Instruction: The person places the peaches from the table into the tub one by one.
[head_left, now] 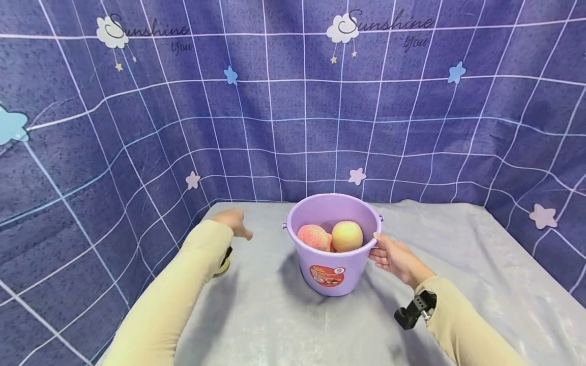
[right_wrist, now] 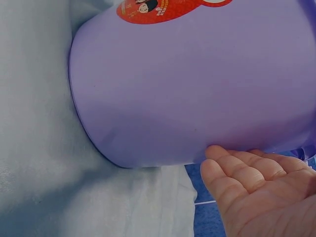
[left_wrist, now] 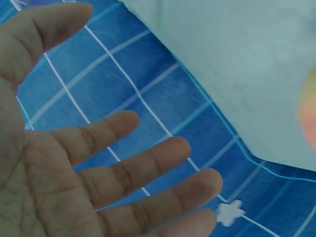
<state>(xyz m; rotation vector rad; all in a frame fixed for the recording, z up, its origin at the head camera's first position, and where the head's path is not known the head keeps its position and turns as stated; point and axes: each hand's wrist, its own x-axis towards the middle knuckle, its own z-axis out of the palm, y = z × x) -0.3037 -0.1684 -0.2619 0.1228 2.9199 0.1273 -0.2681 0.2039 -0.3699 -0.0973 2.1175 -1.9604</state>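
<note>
A purple bucket with a red label stands upright on the grey cloth. Inside it lie a speckled pink round fruit, a yellow-orange round fruit and part of another reddish thing between them. At the bucket's right side, my right hand grips the rim, thumb over the edge and fingers against the outer wall. My left hand is above the cloth, left of the bucket and apart from it. In the left wrist view, its fingers are spread and relaxed, holding nothing.
A yellowish object sits on the cloth, mostly hidden by my left forearm; its kind cannot be told. Blue curtains with a white grid rise behind and at both sides of the grey cloth surface.
</note>
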